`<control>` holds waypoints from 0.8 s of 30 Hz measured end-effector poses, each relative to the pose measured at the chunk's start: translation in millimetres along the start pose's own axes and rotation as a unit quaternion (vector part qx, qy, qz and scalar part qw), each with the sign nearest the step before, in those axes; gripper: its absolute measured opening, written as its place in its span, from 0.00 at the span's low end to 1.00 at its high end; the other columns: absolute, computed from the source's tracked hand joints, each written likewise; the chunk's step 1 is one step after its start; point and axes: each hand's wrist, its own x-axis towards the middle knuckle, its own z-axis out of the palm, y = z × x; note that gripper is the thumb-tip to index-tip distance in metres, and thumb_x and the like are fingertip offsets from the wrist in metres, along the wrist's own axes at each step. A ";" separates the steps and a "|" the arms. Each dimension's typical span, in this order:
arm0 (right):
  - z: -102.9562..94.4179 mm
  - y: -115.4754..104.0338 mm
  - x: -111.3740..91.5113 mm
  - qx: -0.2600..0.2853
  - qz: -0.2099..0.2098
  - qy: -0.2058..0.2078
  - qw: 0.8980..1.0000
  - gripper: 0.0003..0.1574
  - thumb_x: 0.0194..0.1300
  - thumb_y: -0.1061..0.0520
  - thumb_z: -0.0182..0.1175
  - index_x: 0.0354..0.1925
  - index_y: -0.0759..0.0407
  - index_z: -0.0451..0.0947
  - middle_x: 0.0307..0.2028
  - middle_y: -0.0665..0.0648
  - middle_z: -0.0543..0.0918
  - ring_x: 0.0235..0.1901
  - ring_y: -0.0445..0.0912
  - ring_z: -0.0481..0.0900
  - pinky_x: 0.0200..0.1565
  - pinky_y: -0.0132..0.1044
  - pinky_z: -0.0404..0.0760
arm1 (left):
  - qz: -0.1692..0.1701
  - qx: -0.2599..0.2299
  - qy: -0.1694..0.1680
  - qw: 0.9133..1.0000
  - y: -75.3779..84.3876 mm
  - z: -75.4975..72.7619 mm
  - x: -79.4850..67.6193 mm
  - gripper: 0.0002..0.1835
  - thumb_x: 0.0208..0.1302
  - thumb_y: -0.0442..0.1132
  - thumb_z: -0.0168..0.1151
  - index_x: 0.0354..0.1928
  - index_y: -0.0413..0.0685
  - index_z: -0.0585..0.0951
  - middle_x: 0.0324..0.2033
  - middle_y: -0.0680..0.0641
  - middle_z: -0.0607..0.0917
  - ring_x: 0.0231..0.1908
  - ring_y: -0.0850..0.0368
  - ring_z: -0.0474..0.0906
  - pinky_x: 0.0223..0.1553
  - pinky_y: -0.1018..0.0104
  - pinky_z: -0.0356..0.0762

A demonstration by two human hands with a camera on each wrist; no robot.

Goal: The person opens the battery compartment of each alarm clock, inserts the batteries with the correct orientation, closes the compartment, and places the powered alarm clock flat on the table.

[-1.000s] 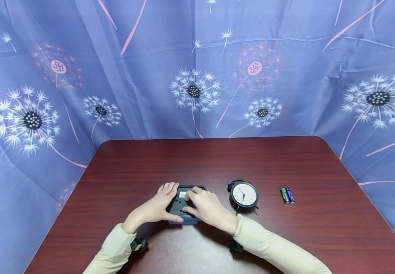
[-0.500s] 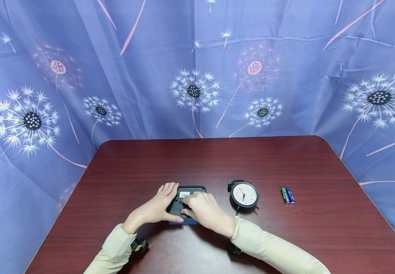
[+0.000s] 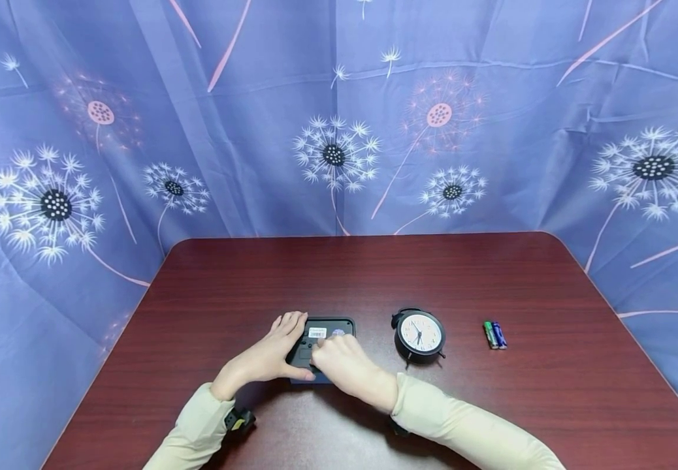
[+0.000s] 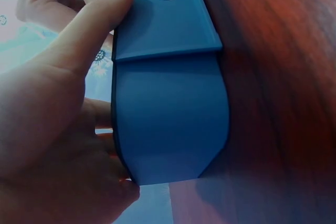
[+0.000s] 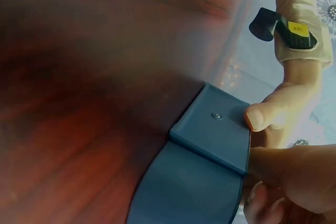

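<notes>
A boxy dark blue device [image 3: 300,354], like a small desk clock, lies with its black back up; a white barcode label [image 3: 317,332] and small knobs show. My left hand [image 3: 265,356] holds it at the left, fingers along the far left edge and thumb at the near edge. In the left wrist view, the thumb presses the upper edge of the blue side [image 4: 168,103]. My right hand [image 3: 347,365] is curled over the right part of the back, fingertips bunched near its lower middle. I cannot tell whether those fingertips pinch anything.
A round black twin-bell alarm clock [image 3: 421,334] stands to the right of the device. Two batteries [image 3: 494,335], one green and one blue, lie side by side farther right on the dark red wooden table [image 3: 245,277]. A blue dandelion-print curtain [image 3: 257,130] hangs behind.
My right hand has drawn slightly left and towards me over the back, its fingers going from spread to curled. More of the upper right back shows. The left hand stays in place.
</notes>
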 end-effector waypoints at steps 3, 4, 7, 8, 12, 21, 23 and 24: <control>0.0 -1.4 0.6 -0.041 -0.024 0.022 0.999 0.05 0.55 0.53 0.63 0.24 0.48 0.83 0.21 0.44 0.82 0.17 0.39 0.73 0.17 0.30 0.70 | 0.000 -0.003 0.003 1.000 -0.5 -0.2 0.7 0.60 0.48 0.55 0.73 0.69 0.21 0.53 0.69 0.24 0.57 0.70 0.30 0.51 0.68 0.33 0.48; 0.2 -1.7 0.9 -0.050 -0.030 0.028 0.998 0.06 0.55 0.52 0.63 0.24 0.48 0.83 0.21 0.44 0.82 0.17 0.39 0.74 0.17 0.30 0.69 | -0.001 -0.003 0.004 1.000 -0.5 -0.4 1.0 0.60 0.48 0.55 0.74 0.69 0.21 0.53 0.69 0.24 0.57 0.70 0.31 0.52 0.69 0.34 0.48; 0.6 -1.3 1.7 -0.062 -0.049 0.037 0.996 0.08 0.55 0.49 0.63 0.23 0.47 0.83 0.20 0.44 0.82 0.17 0.37 0.75 0.18 0.30 0.68 | 0.000 -0.008 0.008 1.000 -0.3 -1.3 1.6 0.60 0.47 0.55 0.74 0.69 0.21 0.54 0.68 0.25 0.59 0.70 0.32 0.53 0.69 0.34 0.49; 0.5 -0.9 1.9 -0.064 -0.055 0.037 0.996 0.09 0.55 0.47 0.63 0.23 0.46 0.83 0.20 0.44 0.82 0.17 0.37 0.75 0.19 0.30 0.68 | 0.001 -0.011 0.010 1.000 0.0 -1.5 1.8 0.60 0.46 0.55 0.75 0.69 0.21 0.54 0.68 0.25 0.59 0.70 0.32 0.54 0.68 0.34 0.50; -0.6 1.4 3.5 -0.070 -0.078 0.026 0.994 0.11 0.55 0.43 0.62 0.21 0.43 0.83 0.20 0.44 0.82 0.17 0.37 0.75 0.19 0.31 0.67 | 0.002 -0.017 0.018 1.000 1.2 -2.2 2.3 0.59 0.45 0.55 0.76 0.68 0.22 0.56 0.67 0.27 0.62 0.69 0.35 0.57 0.68 0.35 0.51; -5.0 2.6 7.7 -0.057 -0.101 0.013 0.993 0.13 0.53 0.41 0.63 0.15 0.36 0.79 0.15 0.38 0.80 0.15 0.36 0.74 0.16 0.30 0.66 | 0.007 -0.019 0.038 0.999 0.3 -2.1 3.4 0.59 0.41 0.55 0.78 0.68 0.24 0.59 0.65 0.32 0.67 0.67 0.39 0.62 0.68 0.39 0.55; -5.2 2.3 8.1 -0.055 -0.102 0.010 0.993 0.14 0.52 0.39 0.63 0.15 0.36 0.79 0.15 0.38 0.80 0.14 0.36 0.73 0.15 0.30 0.66 | 0.007 -0.017 0.039 0.999 -0.5 -1.3 3.2 0.60 0.40 0.55 0.78 0.68 0.24 0.59 0.65 0.32 0.67 0.67 0.38 0.62 0.69 0.39 0.55; -5.4 2.1 8.3 -0.055 -0.102 0.010 0.993 0.14 0.52 0.37 0.62 0.14 0.36 0.79 0.15 0.38 0.80 0.14 0.36 0.73 0.15 0.31 0.66 | 0.006 -0.017 0.039 0.999 -0.8 -0.9 3.0 0.60 0.40 0.55 0.78 0.68 0.24 0.60 0.65 0.32 0.67 0.67 0.38 0.62 0.69 0.39 0.55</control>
